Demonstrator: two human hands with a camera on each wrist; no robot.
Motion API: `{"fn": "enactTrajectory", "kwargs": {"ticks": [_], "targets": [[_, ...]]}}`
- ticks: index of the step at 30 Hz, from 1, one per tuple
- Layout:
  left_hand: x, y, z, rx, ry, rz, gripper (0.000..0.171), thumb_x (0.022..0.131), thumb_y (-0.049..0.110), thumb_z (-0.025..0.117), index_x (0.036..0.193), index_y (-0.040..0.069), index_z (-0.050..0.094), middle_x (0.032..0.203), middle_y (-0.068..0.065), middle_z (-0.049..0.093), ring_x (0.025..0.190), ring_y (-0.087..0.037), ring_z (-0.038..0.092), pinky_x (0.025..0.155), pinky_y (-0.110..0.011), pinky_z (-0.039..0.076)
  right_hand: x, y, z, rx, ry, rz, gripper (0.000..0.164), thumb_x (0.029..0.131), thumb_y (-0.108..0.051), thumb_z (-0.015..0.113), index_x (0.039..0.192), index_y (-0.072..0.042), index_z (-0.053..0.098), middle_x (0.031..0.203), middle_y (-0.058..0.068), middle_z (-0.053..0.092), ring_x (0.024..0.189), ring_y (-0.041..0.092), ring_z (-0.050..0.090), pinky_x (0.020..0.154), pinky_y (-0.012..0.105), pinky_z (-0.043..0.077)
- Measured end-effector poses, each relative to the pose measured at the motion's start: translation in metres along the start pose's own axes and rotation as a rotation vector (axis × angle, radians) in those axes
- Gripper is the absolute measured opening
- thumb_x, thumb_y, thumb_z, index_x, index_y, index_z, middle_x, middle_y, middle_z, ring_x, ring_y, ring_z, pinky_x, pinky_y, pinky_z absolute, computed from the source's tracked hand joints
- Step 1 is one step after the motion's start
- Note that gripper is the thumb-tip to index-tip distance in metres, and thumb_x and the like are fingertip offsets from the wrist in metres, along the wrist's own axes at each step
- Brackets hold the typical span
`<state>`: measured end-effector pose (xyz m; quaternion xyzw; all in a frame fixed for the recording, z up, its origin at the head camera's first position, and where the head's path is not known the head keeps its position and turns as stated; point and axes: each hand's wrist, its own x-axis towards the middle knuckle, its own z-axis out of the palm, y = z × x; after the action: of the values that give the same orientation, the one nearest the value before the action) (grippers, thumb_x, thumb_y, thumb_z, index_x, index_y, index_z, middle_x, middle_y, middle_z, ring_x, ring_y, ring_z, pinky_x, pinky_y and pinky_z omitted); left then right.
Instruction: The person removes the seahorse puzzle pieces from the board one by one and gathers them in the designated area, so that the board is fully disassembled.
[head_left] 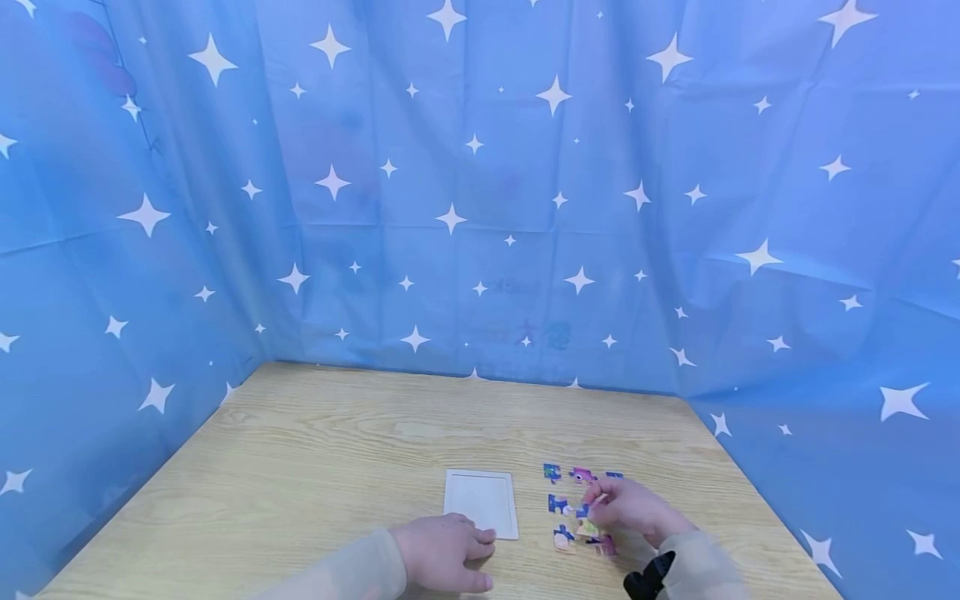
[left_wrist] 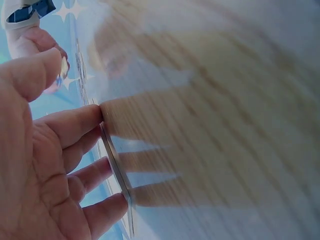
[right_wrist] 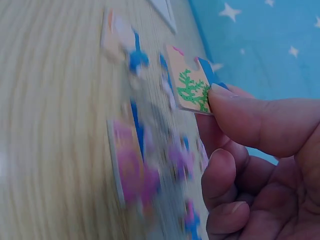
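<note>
My right hand [head_left: 637,510] pinches a jigsaw puzzle piece [right_wrist: 187,82] between thumb and index finger, held up over the other pieces. That piece has green seaweed on a peach ground with a blue corner. To the left lies a flat white puzzle tray [head_left: 482,493] with a raised rim. My left hand [head_left: 442,552] is at its near edge, and in the left wrist view the extended fingertips [left_wrist: 120,202] touch that edge. Loose pieces lie below the right hand, including a pink and purple one [right_wrist: 127,162], blurred in the right wrist view.
Several puzzle pieces lie in loose rows right of the tray, among them a blue one [head_left: 552,472] and a pink one with an eye [head_left: 581,476]. The wooden table [head_left: 337,433] meets a blue star-patterned curtain [head_left: 420,250] at the back and sides.
</note>
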<state>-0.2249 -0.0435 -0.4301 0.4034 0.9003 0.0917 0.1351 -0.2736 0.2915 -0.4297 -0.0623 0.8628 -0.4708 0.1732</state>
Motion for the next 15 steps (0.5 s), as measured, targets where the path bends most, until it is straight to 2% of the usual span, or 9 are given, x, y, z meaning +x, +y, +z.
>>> {"fn": "enactTrajectory", "kwargs": {"ticks": [6,11,15], "targets": [[0.0,0.001,0.0,0.004,-0.001,0.006,0.056,0.095,0.056,0.046,0.137,0.02,0.056,0.143,0.013,0.046,0.133,-0.017,0.043,0.106,-0.035,0.038,-0.011,0.015,-0.023,-0.049,0.004,0.043,0.014,0.082,-0.004,0.067,0.095,-0.001,0.063,0.092,0.007,0.058,0.081,0.022,0.05,0.07,0.034,0.04],[0.0,0.001,0.0,0.015,0.006,0.002,0.056,0.094,0.057,0.046,0.136,0.021,0.056,0.143,0.013,0.045,0.132,-0.017,0.043,0.106,-0.035,0.038,-0.019,0.026,-0.038,-0.068,-0.011,0.067,0.011,0.083,-0.002,0.066,0.093,0.0,0.063,0.081,0.004,0.055,0.068,0.018,0.047,0.065,0.032,0.041],[0.001,0.0,0.0,0.019,0.011,-0.001,0.056,0.094,0.057,0.046,0.136,0.022,0.056,0.143,0.014,0.045,0.132,-0.016,0.043,0.106,-0.034,0.038,-0.024,0.033,-0.046,-0.086,-0.011,0.089,0.01,0.083,-0.002,0.066,0.092,-0.001,0.063,0.078,0.003,0.053,0.067,0.018,0.044,0.064,0.031,0.038]]}}
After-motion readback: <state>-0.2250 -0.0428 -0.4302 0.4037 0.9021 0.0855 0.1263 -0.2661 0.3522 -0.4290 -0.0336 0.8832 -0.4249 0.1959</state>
